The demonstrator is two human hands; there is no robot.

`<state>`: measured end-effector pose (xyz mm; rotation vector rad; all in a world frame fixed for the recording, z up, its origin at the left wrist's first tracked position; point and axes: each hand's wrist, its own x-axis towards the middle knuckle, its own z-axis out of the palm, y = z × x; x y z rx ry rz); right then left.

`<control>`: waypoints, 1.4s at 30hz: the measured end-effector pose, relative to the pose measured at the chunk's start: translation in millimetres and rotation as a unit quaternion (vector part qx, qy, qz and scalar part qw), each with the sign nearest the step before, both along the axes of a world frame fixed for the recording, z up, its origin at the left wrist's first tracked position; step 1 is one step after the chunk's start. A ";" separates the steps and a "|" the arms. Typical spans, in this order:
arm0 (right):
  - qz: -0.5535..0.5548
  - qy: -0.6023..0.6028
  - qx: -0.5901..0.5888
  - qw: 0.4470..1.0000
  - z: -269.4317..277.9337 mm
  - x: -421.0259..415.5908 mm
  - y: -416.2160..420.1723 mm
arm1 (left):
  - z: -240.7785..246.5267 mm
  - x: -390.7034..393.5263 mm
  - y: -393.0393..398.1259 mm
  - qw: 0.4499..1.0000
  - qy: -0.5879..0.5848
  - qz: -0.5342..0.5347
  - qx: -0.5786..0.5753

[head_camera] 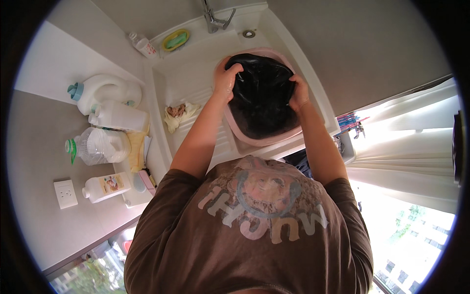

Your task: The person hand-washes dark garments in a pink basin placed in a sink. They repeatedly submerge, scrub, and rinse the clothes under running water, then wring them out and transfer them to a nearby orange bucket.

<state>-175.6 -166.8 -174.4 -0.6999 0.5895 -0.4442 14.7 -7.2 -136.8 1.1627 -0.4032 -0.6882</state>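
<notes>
A wet black cloth or garment (pixel 262 95) spreads across a pink plastic basin (pixel 244 139), covering most of its inside. My left hand (pixel 226 79) grips the cloth at its upper left, thumb on top, near the basin's rim. On the opposite side, my right hand (pixel 300 92) has hold of the cloth's right edge. The fingertips of both hands are partly hidden by the fabric. The basin stands in a white laundry sink (pixel 183 73), partly over its ribbed washboard (pixel 203 126).
A cream and brown cloth (pixel 180 114) lies on the washboard's left. Behind are a chrome faucet (pixel 216 20), a drain (pixel 248 33) and green soap in a yellow dish (pixel 175 40). Along the left ledge stand several jugs, including a large white detergent jug (pixel 106 92), and a pink-backed brush (pixel 147 182).
</notes>
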 end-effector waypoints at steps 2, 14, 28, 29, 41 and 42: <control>-0.002 -0.132 0.103 0.986 14.3 3.2 12.4 | 2.2 -18.2 -6.7 0.998 0.018 -0.029 -0.060; 0.054 -0.252 0.207 0.944 25.6 36.0 42.1 | 31.8 -86.4 -31.5 0.774 -0.628 0.071 -0.046; -0.123 0.256 -0.030 0.958 24.9 71.8 45.6 | -10.2 -74.6 -61.8 0.984 -0.083 0.153 -0.034; -0.124 0.264 -0.084 0.953 17.4 72.9 43.2 | -7.1 -74.6 -61.4 0.985 -0.057 0.159 -0.031; 0.013 0.154 -0.345 0.926 72.7 5.5 -1.7 | 47.6 1.3 3.6 0.973 -0.226 -0.037 0.021; 0.044 0.124 -0.312 0.941 83.7 -5.1 -9.4 | 51.9 10.8 9.8 0.952 -0.299 -0.060 0.038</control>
